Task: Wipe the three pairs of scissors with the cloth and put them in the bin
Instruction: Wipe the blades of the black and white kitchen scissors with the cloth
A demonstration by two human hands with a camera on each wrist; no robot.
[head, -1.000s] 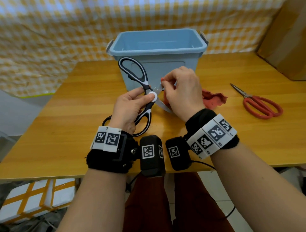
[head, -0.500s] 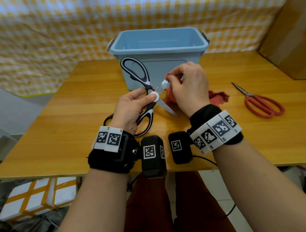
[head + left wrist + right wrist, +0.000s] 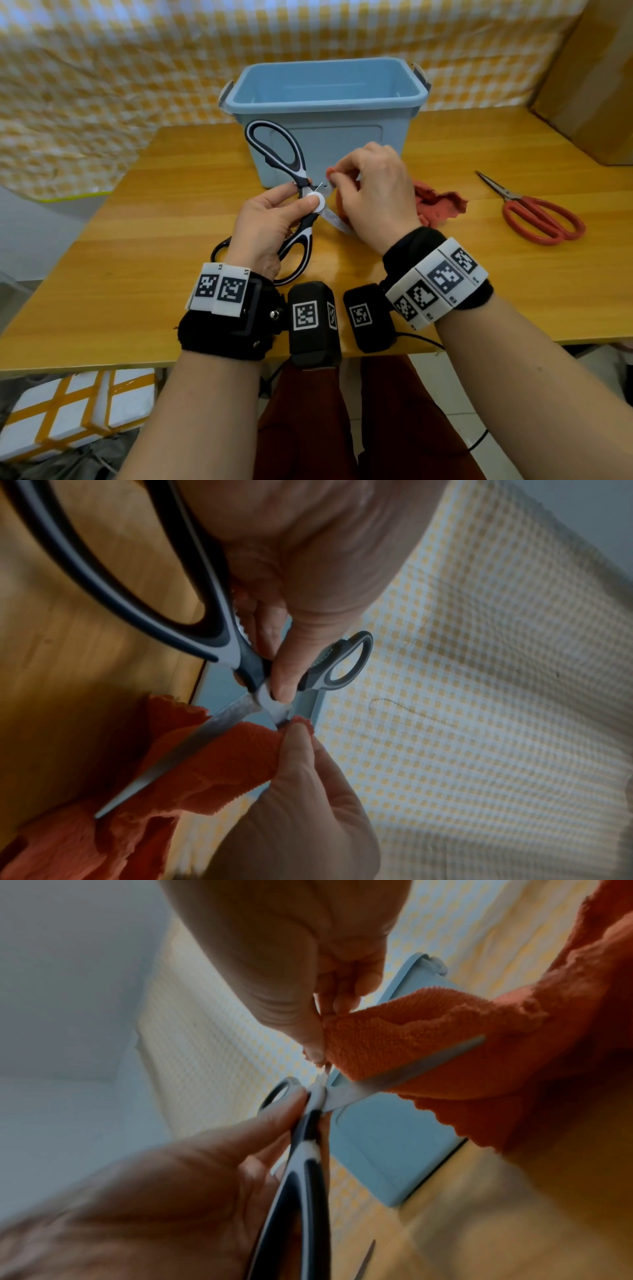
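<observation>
My left hand [image 3: 274, 219] pinches the black-and-white scissors [image 3: 294, 171] at their white pivot, blades spread wide, in front of the blue bin [image 3: 325, 137]. My right hand [image 3: 370, 192] pinches the red cloth [image 3: 438, 205] around one blade close to the pivot; the left wrist view shows the cloth [image 3: 226, 756] folded over that blade beside the scissors [image 3: 219, 647], and the right wrist view shows the cloth [image 3: 411, 1042] the same way. Red-handled scissors [image 3: 537, 216] lie on the table at the right. A black handle loop [image 3: 219, 250] of a third pair peeks out under my left hand.
The wooden table [image 3: 137, 274] has a checkered yellow curtain [image 3: 102, 68] behind it. A cardboard box [image 3: 589, 85] stands at the back right corner. White boxes with yellow tape [image 3: 68, 411] sit on the floor at the lower left.
My right hand slid the cloth out along the blade half a second ago and is now back close to the pivot. The left hand kept its hold on the scissors.
</observation>
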